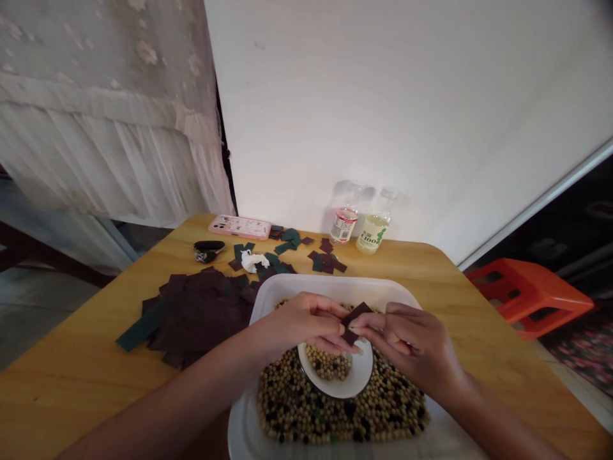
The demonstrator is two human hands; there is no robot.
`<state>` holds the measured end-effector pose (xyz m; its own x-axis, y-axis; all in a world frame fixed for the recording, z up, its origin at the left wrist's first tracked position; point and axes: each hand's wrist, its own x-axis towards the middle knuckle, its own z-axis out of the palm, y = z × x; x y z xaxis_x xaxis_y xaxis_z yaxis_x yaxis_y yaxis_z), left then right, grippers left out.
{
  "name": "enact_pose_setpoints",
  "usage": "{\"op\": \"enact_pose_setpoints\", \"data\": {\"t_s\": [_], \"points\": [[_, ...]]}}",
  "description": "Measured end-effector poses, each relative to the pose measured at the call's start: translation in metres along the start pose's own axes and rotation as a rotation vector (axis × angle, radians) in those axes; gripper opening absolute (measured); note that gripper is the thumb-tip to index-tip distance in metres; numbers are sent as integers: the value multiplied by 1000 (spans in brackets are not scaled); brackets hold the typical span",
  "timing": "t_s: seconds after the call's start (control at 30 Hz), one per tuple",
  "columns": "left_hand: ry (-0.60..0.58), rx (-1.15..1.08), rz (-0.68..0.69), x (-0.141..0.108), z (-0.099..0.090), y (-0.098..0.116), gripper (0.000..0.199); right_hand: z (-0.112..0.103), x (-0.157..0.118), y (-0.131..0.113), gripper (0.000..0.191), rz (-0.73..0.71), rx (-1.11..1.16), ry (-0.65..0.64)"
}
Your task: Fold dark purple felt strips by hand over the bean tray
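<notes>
One wooden table [71, 390] carries everything in front of me, with an orange plastic stool [529, 297] off past its right side. On it sits a wide white tray [306, 285], covered with pale soybeans and black beans [335, 412]. A small white bowl [357, 386] rests among them, holding a much smaller share of pale and dark beans [328, 364]. Most of the beans lie in the tray, outside the bowl.

Left of the tray spreads a large overlapping heap of dark maroon squares [201, 316], with a green strip [142, 327] at its edge. More maroon and green squares [325, 260] lie scattered farther back, near a crumpled white tissue [253, 260] and a pink-cased phone [239, 227].

My left hand [301, 322] and right hand [412, 338] meet above the bowl, neither spread. My left fingertips [342, 322] and right fingertips [368, 326] pinch one maroon square [357, 322], held tilted between them, clear of the beans.
</notes>
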<state>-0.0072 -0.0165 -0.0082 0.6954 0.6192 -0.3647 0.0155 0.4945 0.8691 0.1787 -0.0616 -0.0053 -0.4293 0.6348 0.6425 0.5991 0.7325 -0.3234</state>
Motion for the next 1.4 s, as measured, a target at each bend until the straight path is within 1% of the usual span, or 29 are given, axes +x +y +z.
{"op": "enact_pose_setpoints", "data": {"t_s": [0.07, 0.1, 0.2, 0.23, 0.33, 0.47, 0.57, 0.6, 0.7, 0.77, 0.9, 1.0, 1.1, 1.17, 1.27, 1.4], "points": [[-26, 10, -3, 0, 0, 0, 24, 0, 0, 0, 27, -3, 2, 3], [-13, 6, 9, 0, 0, 1, 23, 0, 1, 0, 29, 3, 8, 6], [74, -23, 52, 0, 0, 2, 20, -1, 1, 0, 37, 26, 28, 4], [80, -29, 55, 0, 0, 2, 18, -1, 0, 0, 38, 32, 31, 5], [6, -12, 24, -1, -1, 1, 17, 0, -1, 0, 38, 54, 39, 38], [-65, 23, 17, -2, -2, 0, 23, 1, -2, 2, 41, 100, 66, 96], [-99, 22, 16, -2, -1, 0, 32, 2, -2, 2, 41, 121, 88, 67], [-85, 7, 11, -2, 0, 0, 33, 2, -2, 3, 41, 124, 94, 56], [18, -69, 12, -2, 1, 0, 30, 3, -1, 2, 40, 148, 115, 35], [33, -100, 23, -1, 1, -1, 27, 4, -1, 2, 39, 170, 139, 22], [-94, -65, 18, -2, 0, -1, 23, 4, -1, -1, 36, 173, 186, -12], [-120, -30, -12, -1, 0, -1, 23, 4, -2, -1, 37, 185, 217, 0], [-101, -66, -3, -1, 0, -2, 23, 3, -3, 0, 38, 211, 245, -9], [-54, -82, 6, 0, 0, -2, 24, 3, -2, 1, 36, 239, 252, -26], [7, -63, -22, -1, 1, -1, 28, 3, -1, 2, 34, 317, 263, -36], [29, -52, -46, -1, 2, 0, 29, 4, -2, 2, 35, 405, 283, 39]]}}
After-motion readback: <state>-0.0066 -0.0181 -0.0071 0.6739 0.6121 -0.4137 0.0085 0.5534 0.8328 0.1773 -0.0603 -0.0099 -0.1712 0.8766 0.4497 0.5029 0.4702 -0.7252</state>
